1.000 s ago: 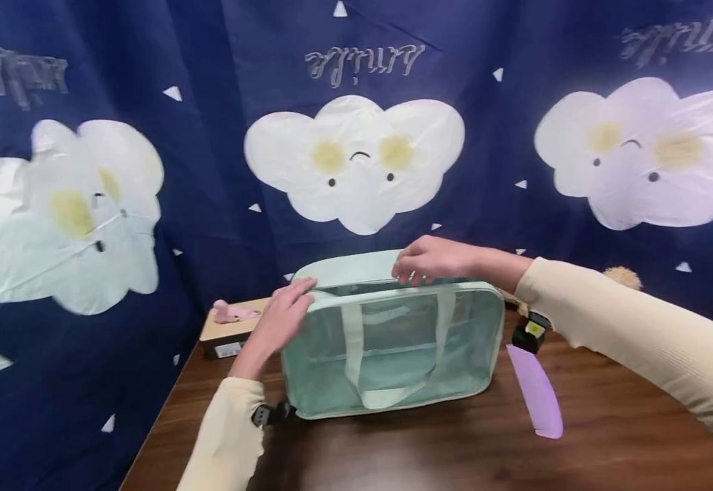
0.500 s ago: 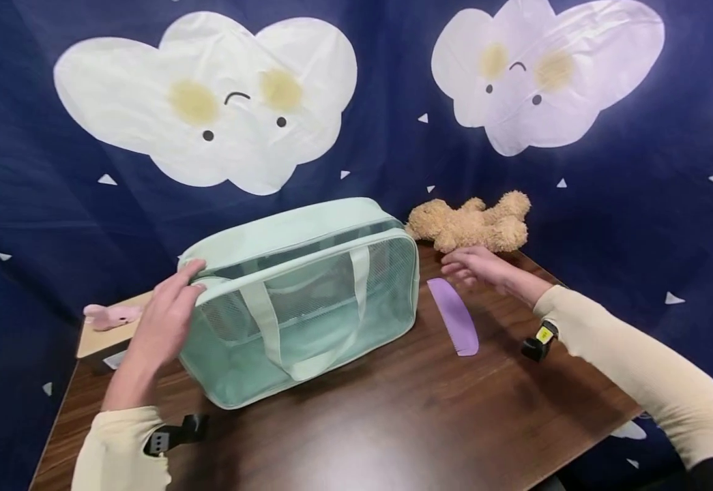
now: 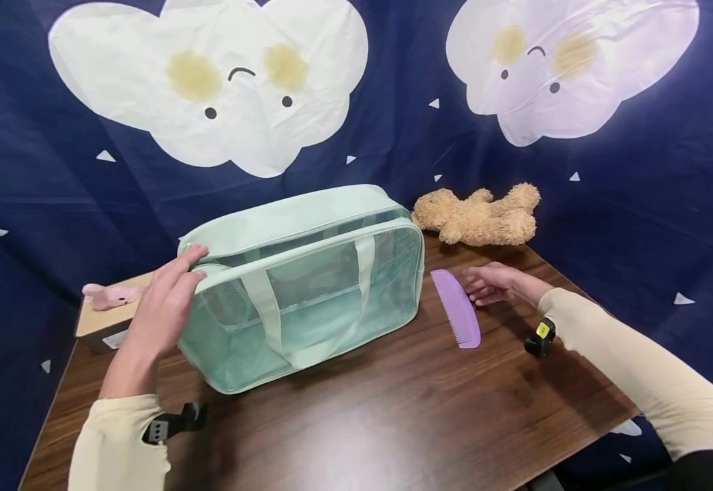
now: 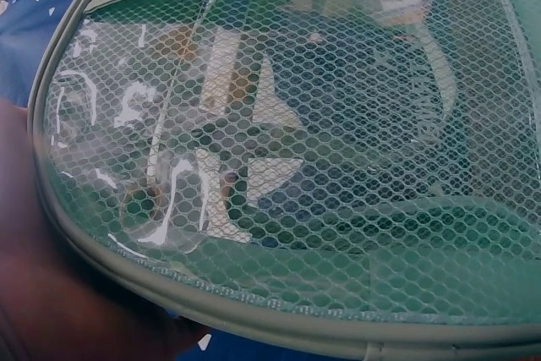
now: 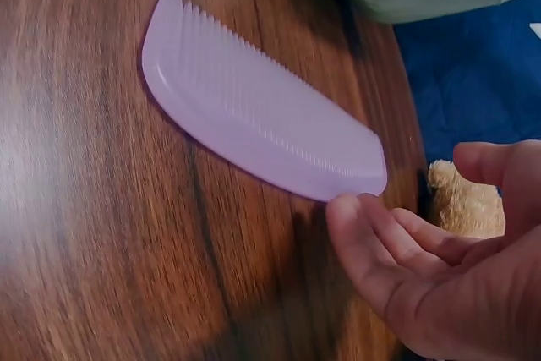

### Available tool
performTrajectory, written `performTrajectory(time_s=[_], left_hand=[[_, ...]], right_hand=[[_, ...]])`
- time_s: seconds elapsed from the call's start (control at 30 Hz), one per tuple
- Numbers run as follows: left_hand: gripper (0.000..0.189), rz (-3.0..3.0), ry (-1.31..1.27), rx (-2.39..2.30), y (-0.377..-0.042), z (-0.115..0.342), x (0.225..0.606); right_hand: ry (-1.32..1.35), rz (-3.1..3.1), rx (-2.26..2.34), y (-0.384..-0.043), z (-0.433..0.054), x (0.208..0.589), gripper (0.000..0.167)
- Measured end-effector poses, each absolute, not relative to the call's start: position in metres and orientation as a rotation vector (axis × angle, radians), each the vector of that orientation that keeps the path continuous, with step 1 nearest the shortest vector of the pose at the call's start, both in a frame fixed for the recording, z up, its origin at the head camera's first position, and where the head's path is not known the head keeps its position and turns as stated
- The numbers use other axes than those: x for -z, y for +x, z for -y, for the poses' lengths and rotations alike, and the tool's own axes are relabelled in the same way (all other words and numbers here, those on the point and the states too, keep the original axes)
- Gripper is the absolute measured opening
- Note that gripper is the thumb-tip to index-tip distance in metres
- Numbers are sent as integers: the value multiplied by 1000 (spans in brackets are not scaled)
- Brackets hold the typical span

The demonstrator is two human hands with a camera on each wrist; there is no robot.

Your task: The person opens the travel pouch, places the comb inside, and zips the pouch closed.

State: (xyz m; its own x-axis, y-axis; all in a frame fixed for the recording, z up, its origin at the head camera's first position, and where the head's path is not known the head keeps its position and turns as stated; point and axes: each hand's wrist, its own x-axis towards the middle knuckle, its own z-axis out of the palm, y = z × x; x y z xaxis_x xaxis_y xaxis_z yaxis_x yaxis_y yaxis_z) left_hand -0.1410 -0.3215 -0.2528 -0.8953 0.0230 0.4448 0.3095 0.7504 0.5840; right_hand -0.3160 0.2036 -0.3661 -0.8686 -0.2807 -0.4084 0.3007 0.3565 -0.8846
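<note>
A mint-green handbag (image 3: pixel 307 300) with clear and mesh panels stands upright on the table, its top gaping along the zipper. My left hand (image 3: pixel 166 307) holds the bag's upper left corner; in the left wrist view, part of that hand (image 4: pixel 76 285) shows dark beside the mesh side. A purple comb (image 3: pixel 456 310) lies flat right of the bag. Beside it is my right hand (image 3: pixel 500 285), holding nothing. In the right wrist view, that hand (image 5: pixel 448 268) has its fingertips at the near end of the comb (image 5: pixel 262 116), apparently touching its edge, with the thumb apart.
A fluffy brown teddy bear (image 3: pixel 479 215) lies on its back behind the comb. To the left, a pink plush toy (image 3: pixel 110 296) rests on a cardboard box (image 3: pixel 98 327). The wooden table (image 3: pixel 356 429) backs onto a blue cloud-patterned curtain (image 3: pixel 393 136).
My right hand has left the bag's top and come over to the comb, lowering toward it. The view has turned right, bringing the bear into sight. My left hand stays on the bag's corner.
</note>
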Motion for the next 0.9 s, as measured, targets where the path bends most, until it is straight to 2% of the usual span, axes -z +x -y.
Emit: performTrajectory(time_s=[0.3,0.47,0.63,0.9], left_hand=[[47,2527,-223,953,-136,321,248],[47,2553,-197,971,-137,319,246],[46,2585,-170,953,-137,318,243],[48,2628,-160,958,-136,312,241]], right_hand=[[22,-2225,1358,-323,-197,364,44],[50,-2373,1236,-318,-184,364,24],[60,-2509,1159,-312,-171,373,32],[56,-2753,1012,-311,-169,389,36]])
